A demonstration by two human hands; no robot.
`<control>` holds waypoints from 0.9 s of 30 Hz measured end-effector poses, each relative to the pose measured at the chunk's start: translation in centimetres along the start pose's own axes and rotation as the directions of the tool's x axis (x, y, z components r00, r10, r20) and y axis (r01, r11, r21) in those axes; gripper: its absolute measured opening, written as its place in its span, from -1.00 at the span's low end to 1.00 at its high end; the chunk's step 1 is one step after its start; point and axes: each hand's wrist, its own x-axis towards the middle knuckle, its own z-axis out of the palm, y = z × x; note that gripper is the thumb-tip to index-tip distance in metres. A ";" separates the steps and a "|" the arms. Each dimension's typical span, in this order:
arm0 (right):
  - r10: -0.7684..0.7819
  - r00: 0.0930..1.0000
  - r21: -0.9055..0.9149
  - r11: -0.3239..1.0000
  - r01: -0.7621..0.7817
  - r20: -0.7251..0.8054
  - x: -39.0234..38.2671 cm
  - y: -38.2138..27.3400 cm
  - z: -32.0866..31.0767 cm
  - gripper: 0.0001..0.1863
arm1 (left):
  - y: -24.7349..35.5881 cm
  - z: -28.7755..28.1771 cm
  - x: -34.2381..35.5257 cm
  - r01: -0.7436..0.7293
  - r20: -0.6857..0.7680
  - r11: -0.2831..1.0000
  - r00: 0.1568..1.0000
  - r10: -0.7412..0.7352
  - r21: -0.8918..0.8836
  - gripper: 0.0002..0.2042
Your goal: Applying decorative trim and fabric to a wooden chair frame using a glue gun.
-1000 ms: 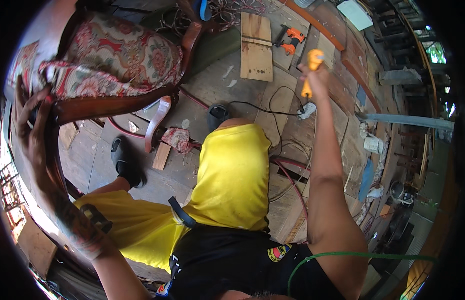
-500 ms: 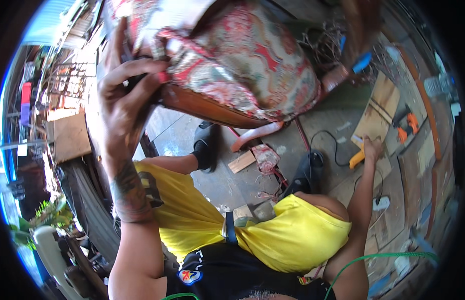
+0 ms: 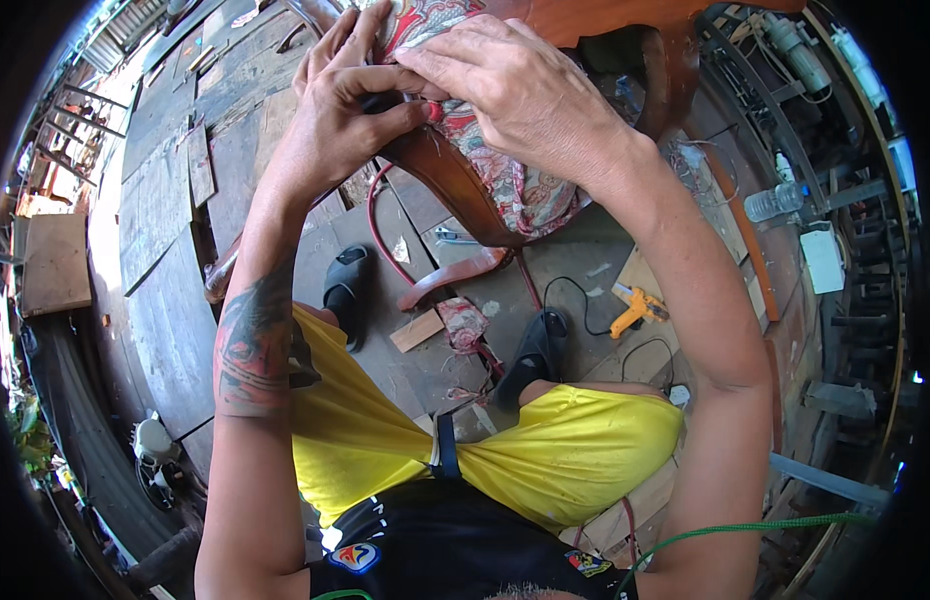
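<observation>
Grasping fabric [image 3: 510,175] along chair rail [image 3: 440,180] with left hand [image 3: 330,120]; cannot tell closure of right hand [image 3: 540,100], just beside left. Liable to slip or pucker from uneven pull; possible scorch from glue gun [image 3: 640,308], if hot, well below grip.

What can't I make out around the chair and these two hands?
- What the right hand's fingers pinch, if anything: head view, hidden by the hand itself.
- The rest of the chair and its floral fabric: head view, cut off by the upper edge.
- Whether the plastic bottle holds anything: head view, too small.
</observation>
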 end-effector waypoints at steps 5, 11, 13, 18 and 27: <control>0.067 0.987 -0.009 0.998 -0.067 0.148 0.9 -0.4 -0.9 -0.62 | 1.4 -0.8 0.1 0.069 0.058 0.998 0.996 -0.070 0.007 -0.69; 0.158 0.969 0.012 0.986 -0.164 0.192 1.7 -2.1 -2.6 -0.68 | 1.2 -1.0 0.0 0.123 0.024 0.987 0.992 -0.121 -0.105 -0.59; 0.216 0.951 0.000 0.975 -0.221 0.222 1.5 -3.4 -3.3 -0.70 | 1.3 -0.9 -0.1 0.097 -0.003 0.990 0.995 -0.098 -0.106 -0.60; 0.408 0.875 0.050 0.900 -0.434 0.261 0.8 -6.8 -3.7 -0.76 | 1.1 -1.0 -0.3 0.094 0.009 0.993 0.996 -0.094 -0.071 -0.61; 0.657 0.750 0.302 0.702 -0.645 0.076 -1.7 -9.0 -1.8 -0.90 | 1.5 -0.9 -0.1 0.086 0.005 0.995 0.996 -0.086 -0.055 -0.64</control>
